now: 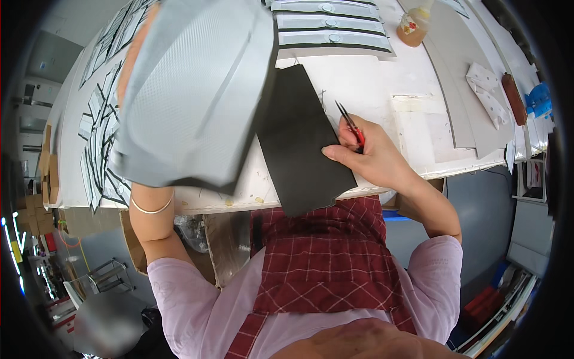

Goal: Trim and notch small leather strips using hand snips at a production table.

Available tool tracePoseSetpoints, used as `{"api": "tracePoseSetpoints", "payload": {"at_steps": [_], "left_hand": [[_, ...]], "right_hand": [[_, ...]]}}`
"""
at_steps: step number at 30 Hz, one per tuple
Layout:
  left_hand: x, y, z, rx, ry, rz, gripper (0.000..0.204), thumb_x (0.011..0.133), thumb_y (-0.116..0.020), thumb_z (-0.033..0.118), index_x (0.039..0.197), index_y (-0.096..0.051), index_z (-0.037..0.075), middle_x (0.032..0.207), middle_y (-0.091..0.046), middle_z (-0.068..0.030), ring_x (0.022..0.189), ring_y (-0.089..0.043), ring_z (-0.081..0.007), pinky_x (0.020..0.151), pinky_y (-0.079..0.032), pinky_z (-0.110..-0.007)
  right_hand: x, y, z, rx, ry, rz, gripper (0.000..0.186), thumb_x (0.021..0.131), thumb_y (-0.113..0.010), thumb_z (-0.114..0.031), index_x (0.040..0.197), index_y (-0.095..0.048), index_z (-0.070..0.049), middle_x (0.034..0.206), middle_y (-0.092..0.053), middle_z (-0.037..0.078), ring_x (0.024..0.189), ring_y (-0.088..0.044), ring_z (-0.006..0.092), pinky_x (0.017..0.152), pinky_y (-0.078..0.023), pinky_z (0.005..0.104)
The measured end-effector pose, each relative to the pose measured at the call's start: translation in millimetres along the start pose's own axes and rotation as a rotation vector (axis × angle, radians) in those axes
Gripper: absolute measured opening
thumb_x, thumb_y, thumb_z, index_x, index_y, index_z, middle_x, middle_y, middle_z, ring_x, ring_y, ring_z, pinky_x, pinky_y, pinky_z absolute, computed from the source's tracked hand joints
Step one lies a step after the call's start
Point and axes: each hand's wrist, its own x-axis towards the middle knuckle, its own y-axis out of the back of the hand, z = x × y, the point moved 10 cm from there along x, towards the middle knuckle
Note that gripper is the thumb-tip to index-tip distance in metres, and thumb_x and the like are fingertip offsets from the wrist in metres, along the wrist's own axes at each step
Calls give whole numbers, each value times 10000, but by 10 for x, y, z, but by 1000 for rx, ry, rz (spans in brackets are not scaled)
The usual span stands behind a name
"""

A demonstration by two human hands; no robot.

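Observation:
My right hand (368,149) is closed around a small red-handled tool with two slender dark prongs (353,127), its tips pointing away from me. The thumb of that hand lies at the right edge of a black flat sheet (302,143), which reaches over the table's near edge. To the left, a large grey textured sheet with dark edges (197,96) is held up above the table and overlaps the black one. My left forearm (152,215), with a bangle, goes up behind the grey sheet, which hides the hand and its fingers.
Many dark-edged strips (98,137) lie along the white table's left side. Grey pieces with round fasteners (332,25) lie at the back. An amber bottle (414,25) stands back right, near grey boards (445,78), a dotted white cloth (487,96) and a brown block (514,99).

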Motion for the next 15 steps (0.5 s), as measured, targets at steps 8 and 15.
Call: {"api": "tracePoseSetpoints", "payload": {"at_steps": [8, 15], "left_hand": [[-851, 12, -1287, 456, 806, 206, 224, 1034, -581, 227, 1089, -621, 13, 898, -718, -91, 772, -723, -146, 613, -563, -247], [-365, -355, -324, 1735, -12, -13, 94, 943, -663, 52, 1023, -701, 21, 831, -719, -44, 695, -653, -105, 577, -493, -241]], "right_hand": [[-351, 802, -178, -290, 76, 449, 218, 980, -652, -188, 962, -642, 29, 836, -721, 114, 666, -547, 80, 620, -453, 248], [-224, 53, -542, -508, 398, 67, 246, 829, -749, -110, 811, -516, -33, 1120, -717, 79, 573, -573, 151, 524, -463, 266]]}}
